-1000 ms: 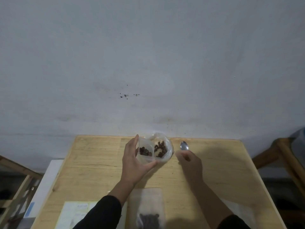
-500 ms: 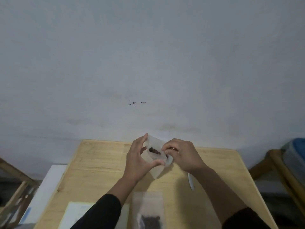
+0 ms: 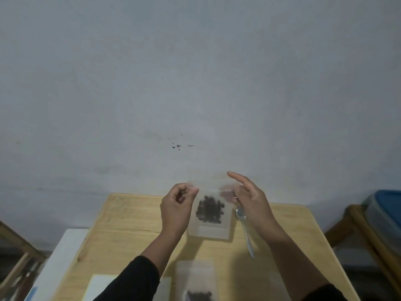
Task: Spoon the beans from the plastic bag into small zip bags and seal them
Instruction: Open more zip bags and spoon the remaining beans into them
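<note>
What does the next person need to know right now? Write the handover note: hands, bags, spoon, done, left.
Left hand: pinching the top left corner of the small zip bag, held upright above the wooden table.
Right hand: pinching the bag's top right corner, index finger extended.
Beans: a dark clump inside the held bag.
Spoon: lying on the table under the right hand, not held.
Second bag with beans: flat on the table's near edge.
Done: this bag is filled.
Left: whether its zip is closed cannot be told; press along it, set it down, then fill any remaining bags.

Plain room: wooden table (image 3: 130, 222), bare wall (image 3: 195, 72)
</note>
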